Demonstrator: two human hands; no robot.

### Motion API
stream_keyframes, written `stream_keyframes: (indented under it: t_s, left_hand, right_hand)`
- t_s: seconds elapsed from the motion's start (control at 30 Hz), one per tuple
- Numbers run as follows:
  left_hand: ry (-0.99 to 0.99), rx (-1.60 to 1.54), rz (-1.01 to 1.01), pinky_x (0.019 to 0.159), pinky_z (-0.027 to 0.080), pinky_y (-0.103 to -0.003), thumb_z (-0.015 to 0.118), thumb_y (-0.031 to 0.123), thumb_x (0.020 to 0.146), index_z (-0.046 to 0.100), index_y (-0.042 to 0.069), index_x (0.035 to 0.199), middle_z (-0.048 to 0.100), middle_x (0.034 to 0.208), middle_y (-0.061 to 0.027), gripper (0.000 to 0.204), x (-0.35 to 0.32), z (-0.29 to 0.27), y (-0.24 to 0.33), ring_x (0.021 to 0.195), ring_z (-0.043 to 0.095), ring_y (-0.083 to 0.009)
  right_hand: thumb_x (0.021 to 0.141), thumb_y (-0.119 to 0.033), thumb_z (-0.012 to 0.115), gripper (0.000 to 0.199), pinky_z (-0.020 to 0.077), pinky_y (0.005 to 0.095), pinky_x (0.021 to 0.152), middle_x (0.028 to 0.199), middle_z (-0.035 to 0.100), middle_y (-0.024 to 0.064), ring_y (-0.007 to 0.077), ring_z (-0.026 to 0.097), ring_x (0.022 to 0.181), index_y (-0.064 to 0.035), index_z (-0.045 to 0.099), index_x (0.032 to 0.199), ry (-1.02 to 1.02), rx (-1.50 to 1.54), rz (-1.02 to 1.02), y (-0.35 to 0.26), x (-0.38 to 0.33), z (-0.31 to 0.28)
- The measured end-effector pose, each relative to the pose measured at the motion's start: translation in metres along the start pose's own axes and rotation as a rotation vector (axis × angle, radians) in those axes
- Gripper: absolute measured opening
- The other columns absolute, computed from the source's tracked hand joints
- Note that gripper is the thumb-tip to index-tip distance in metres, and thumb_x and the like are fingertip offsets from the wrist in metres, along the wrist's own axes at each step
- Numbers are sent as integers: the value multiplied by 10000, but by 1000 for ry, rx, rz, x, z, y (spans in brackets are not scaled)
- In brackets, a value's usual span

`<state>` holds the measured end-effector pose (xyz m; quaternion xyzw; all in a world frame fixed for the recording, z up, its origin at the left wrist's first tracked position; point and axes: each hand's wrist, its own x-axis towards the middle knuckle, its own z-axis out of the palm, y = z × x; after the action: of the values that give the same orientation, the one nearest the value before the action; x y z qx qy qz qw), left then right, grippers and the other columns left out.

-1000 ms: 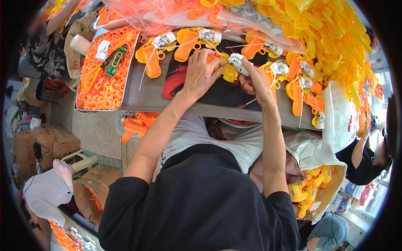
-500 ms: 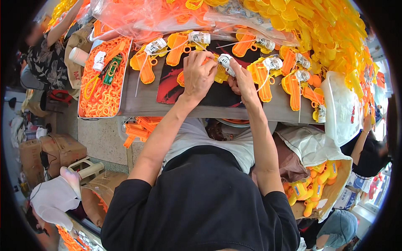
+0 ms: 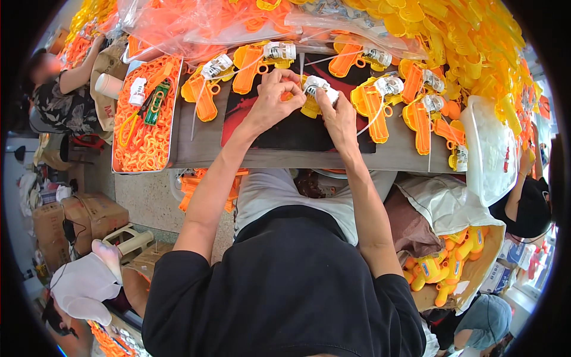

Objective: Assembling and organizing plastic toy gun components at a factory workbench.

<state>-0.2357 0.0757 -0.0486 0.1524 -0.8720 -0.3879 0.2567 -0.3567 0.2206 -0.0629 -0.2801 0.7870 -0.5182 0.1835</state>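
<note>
Over the dark red-and-black mat [image 3: 345, 140] my right hand [image 3: 340, 122] grips a white ribbed part [image 3: 318, 86], its thumb pressed on the top. A yellow toy-gun shell [image 3: 310, 107] shows just under that part. Close by on the left, my left hand [image 3: 270, 104] is closed, thumb and fingertips brought together around a small orange piece [image 3: 287, 95], mostly hidden by the fingers. Around the mat lie several half-built toy guns, such as one orange-and-yellow toy gun [image 3: 372, 110] with a white part and a thin pale strip.
On the left stands a tray [image 3: 114, 156] of orange rings [image 3: 143, 156] with a green tool [image 3: 157, 104] on top. Yellow shells [image 3: 452, 41] are heaped at the back right, beside a clear plastic bin [image 3: 485, 149]. A lined box of yellow guns [image 3: 455, 262] sits below right. Other people work at both sides.
The white part has turned from tilted upright to lying more sideways, with my right thumb now on top. My left hand has drawn slightly left, away from it.
</note>
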Motion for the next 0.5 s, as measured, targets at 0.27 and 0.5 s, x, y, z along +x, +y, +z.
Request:
stream_keyframes:
  t_s: [0.27, 0.5]
  left_hand:
    - [129, -235, 15, 937, 412, -350, 733, 175, 894, 650, 59, 837, 622, 984, -43, 154, -11, 1, 12, 1008, 563, -214]
    - [183, -460, -136, 542, 424, -237, 692, 167, 977, 634, 16, 866, 606, 690, -1, 197, -15, 9, 18, 592, 534, -63]
  right_hand:
    - [967, -487, 631, 525, 467, 299, 550, 728, 612, 64, 129, 563, 615, 36, 618, 1003, -50, 14, 35, 3, 1, -3]
    - [961, -491, 643, 524, 465, 298, 537, 744, 618, 76, 128, 564, 611, 30, 604, 1001, -60, 17, 45, 4, -1, -1]
